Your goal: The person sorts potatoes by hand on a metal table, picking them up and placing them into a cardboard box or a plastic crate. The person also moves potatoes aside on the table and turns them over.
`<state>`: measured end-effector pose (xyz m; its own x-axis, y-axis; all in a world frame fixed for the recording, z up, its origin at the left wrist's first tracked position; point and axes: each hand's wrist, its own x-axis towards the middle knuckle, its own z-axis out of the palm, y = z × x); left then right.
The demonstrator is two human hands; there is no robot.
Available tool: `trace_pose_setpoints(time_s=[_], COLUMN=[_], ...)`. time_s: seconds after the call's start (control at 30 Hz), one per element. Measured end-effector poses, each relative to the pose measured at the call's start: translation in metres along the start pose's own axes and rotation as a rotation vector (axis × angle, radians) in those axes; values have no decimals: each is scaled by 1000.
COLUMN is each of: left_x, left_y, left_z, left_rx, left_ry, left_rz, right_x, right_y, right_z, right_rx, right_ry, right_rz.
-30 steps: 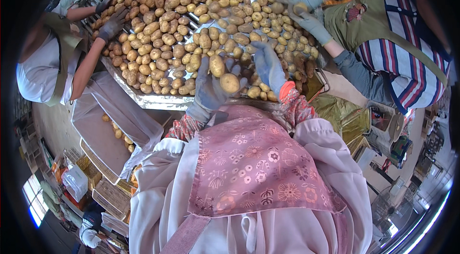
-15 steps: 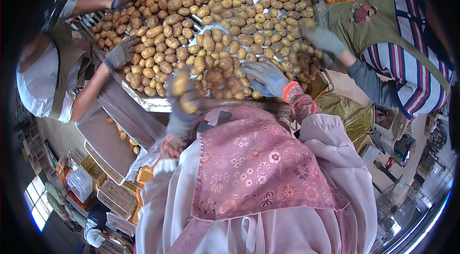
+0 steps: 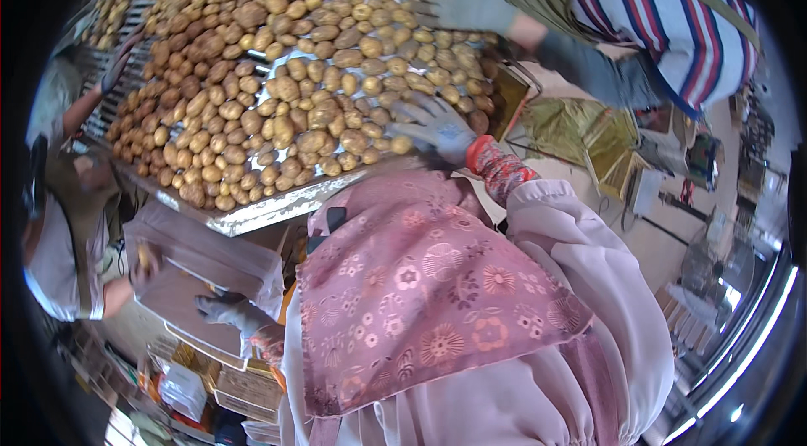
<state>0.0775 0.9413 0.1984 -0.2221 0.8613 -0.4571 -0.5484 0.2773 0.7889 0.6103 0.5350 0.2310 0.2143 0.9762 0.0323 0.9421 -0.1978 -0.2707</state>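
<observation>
A thick layer of potatoes (image 3: pixel 286 89) covers the sorting table ahead. My right hand (image 3: pixel 439 128), in a grey-blue glove, rests on the potatoes near the table's near right edge, with its fingers spread. My left hand (image 3: pixel 229 311), also gloved, is low on the left, over a crate lined with grey sheeting (image 3: pixel 181 299). Its fingers are apart, and no potato shows in it. Close by, a co-worker's blurred hand (image 3: pixel 145 265) holds a potato above the same lined crate.
The table's pale metal rim (image 3: pixel 231 223) runs along my front. From the right, a co-worker's gloved hand (image 3: pixel 466 7) reaches over the potatoes. An olive-green sack (image 3: pixel 572 131) stands beyond the table's right corner. Plastic crates (image 3: pixel 248 391) are at the lower left.
My left hand has gone from above the table's edge down left to the lined crate, letting go of its potatoes. The view has turned. The left co-worker's hand has moved to the crate.
</observation>
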Motion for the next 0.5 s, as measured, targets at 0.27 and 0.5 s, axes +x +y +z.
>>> trace_pose_setpoints(time_s=[0.27, 0.5], left_x=[-181, -263], left_y=[-126, -221], left_z=[248, 296], left_rx=[1234, 2090], left_ry=[-1342, -1834], left_rz=[754, 949], right_x=[-121, -103], right_y=[74, 37], right_z=[23, 31], right_rx=[1112, 375], right_ry=[49, 542], right_rz=[714, 935])
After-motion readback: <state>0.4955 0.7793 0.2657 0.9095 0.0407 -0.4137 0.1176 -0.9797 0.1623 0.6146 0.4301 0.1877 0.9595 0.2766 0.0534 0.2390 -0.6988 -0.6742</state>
